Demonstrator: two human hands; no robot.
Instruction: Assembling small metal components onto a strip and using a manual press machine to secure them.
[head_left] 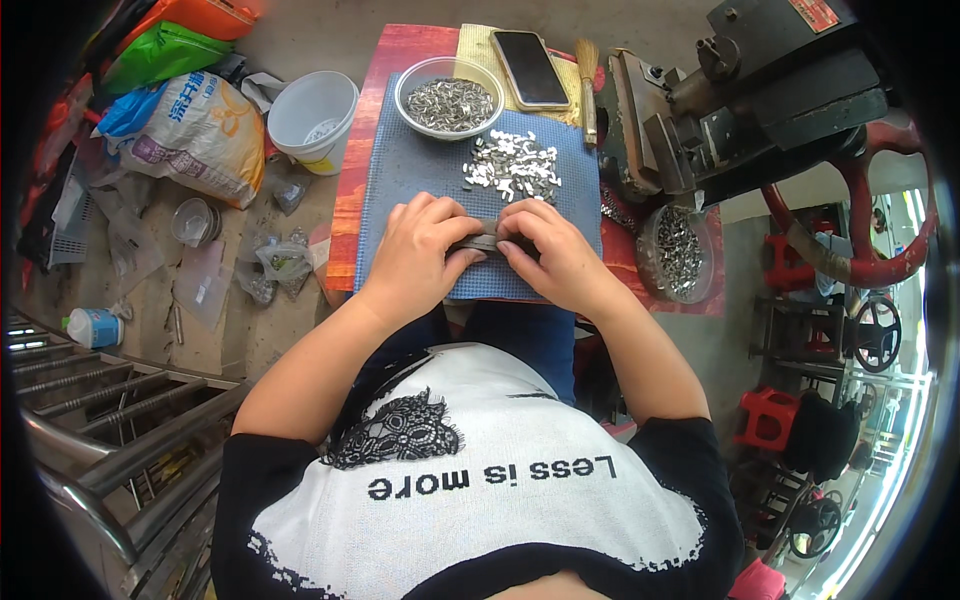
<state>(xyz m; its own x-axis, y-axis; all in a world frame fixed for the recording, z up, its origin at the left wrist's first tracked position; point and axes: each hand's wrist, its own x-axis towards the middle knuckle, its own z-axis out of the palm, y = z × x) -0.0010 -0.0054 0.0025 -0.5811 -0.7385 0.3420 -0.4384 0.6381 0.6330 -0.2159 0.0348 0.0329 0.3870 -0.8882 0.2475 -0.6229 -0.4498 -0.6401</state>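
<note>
Both my hands meet over a blue textured mat on a small table. My left hand grips one end of a dark grey metal bar, thumb below and fingers above. The other end is pinched by my right hand; parts of the bar are hidden by fingers. Just beyond my fingertips lies a loose pile of small white and dark pieces. A clear bowl of small metal parts stands at the mat's far left corner.
A phone and a brush lie at the table's far side. On the right, a tub of shiny metal parts sits below a dark press. Left on the floor are a white bucket, a sack and a metal rack.
</note>
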